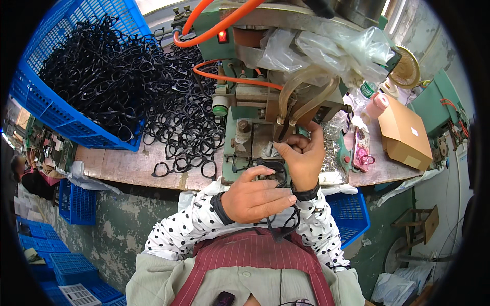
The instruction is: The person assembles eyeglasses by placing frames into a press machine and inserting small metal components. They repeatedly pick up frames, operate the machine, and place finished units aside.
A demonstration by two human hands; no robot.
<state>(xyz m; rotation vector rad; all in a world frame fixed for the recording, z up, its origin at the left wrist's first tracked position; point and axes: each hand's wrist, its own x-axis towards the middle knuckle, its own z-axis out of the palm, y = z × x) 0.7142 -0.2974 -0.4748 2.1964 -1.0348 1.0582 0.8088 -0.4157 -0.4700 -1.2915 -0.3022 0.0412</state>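
Note:
My left hand [256,197] is in front of the green machine [229,137], fingers closed round black plastic eyeglass frames. One eyeglass frame [297,219] hangs below its fingers, over my apron. Another dark frame rim [278,166] shows above that hand, close to the machine's front; I cannot tell whether the hand or the machine supports it. At the metal work block [261,140], my right hand [305,155] reaches under the two tubes [306,104]. Its thumb and index finger pinch together beside the block, and what they hold, if anything, is too small to make out.
A blue crate [46,109] heaped with black eyeglass frames tilts at the left; more frames [181,122] spread over the table. Orange hoses [224,23] cross the machine's top. Right of it are metal scraps [334,153], a pink thread cone [376,104] and a cardboard box [406,132].

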